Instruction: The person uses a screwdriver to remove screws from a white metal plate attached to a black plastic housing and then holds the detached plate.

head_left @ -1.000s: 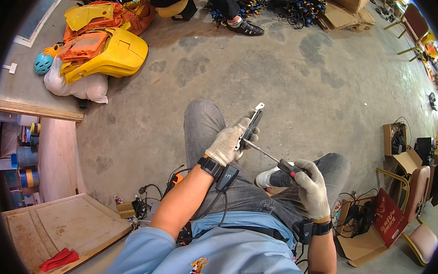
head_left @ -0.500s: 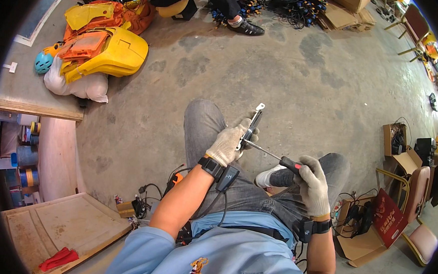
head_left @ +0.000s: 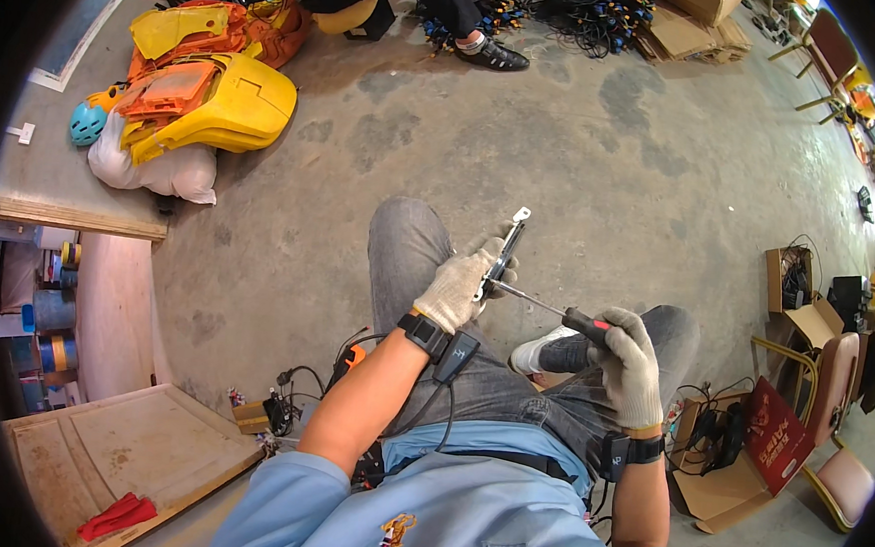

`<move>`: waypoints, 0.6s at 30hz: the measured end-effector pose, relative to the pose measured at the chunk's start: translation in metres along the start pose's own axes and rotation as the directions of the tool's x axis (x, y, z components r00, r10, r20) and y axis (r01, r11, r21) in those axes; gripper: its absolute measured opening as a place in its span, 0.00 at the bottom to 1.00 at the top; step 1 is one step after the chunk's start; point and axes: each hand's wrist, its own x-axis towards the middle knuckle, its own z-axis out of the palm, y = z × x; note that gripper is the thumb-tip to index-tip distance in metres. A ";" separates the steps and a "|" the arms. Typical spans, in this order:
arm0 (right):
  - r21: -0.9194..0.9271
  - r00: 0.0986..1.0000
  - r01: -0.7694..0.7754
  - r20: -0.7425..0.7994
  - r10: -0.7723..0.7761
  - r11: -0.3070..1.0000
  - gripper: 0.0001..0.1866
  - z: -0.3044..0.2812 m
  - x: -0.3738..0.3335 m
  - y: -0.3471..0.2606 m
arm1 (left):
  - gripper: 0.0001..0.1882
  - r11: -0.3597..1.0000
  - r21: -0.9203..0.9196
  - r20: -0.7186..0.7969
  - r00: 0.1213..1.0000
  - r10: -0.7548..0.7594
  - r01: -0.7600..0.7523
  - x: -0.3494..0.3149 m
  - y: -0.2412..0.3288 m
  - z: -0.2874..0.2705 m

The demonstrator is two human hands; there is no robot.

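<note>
Head view: person seated low over a bare concrete floor point(head_left: 564, 171), grey jeans point(head_left: 398, 256), both hands in pale knit gloves. Left hand point(head_left: 455, 287) just right of the left knee, grip clamped around a slim black part point(head_left: 503, 260) with light metal along it and a white holed tab at its far end; part held up off the floor, slanting away and a little right. Right hand point(head_left: 632, 371) near the right knee, grip closed on the rear of a screwdriver point(head_left: 583, 324), black handle with a red patch. Shaft runs leftward to the part's near end; tip too small to tell whether it sits in a screw. Strapped black device point(head_left: 455, 356) at the left wrist, another black unit point(head_left: 613, 458) at the right. White shoe point(head_left: 531, 355) under the screwdriver, well below it. Surroundings: yellow shell point(head_left: 247, 106) and blue helmet point(head_left: 88, 125) at upper left, beside a white sack point(head_left: 185, 172); another person's black shoe point(head_left: 498, 57) at top, near heaped cables point(head_left: 603, 18). Lower left, red cloth point(head_left: 118, 517) on a stained wooden panel point(head_left: 172, 438). Lower right, open cardboard box point(head_left: 719, 496) with a red printed face, beside a chair point(head_left: 833, 388).
</note>
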 end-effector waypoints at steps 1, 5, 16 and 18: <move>0.070 0.996 0.006 -0.087 0.000 0.998 0.19 0.002 -0.001 0.001 | 0.23 1.000 0.008 0.009 1.000 -0.002 0.002 0.000 0.000 0.001; 0.054 0.998 0.063 -0.021 -0.062 0.997 0.18 0.003 -0.006 -0.007 | 0.24 0.999 0.027 0.026 1.000 0.018 -0.019 0.000 0.001 0.002; -0.026 0.998 0.015 0.062 -0.013 1.000 0.17 -0.011 0.003 -0.003 | 0.23 0.999 -0.004 0.033 0.998 0.047 -0.047 0.002 -0.003 -0.002; -0.015 0.988 0.073 0.136 -0.070 0.997 0.18 -0.007 -0.001 -0.006 | 0.22 0.999 -0.012 0.041 0.998 0.040 -0.039 0.002 -0.003 -0.002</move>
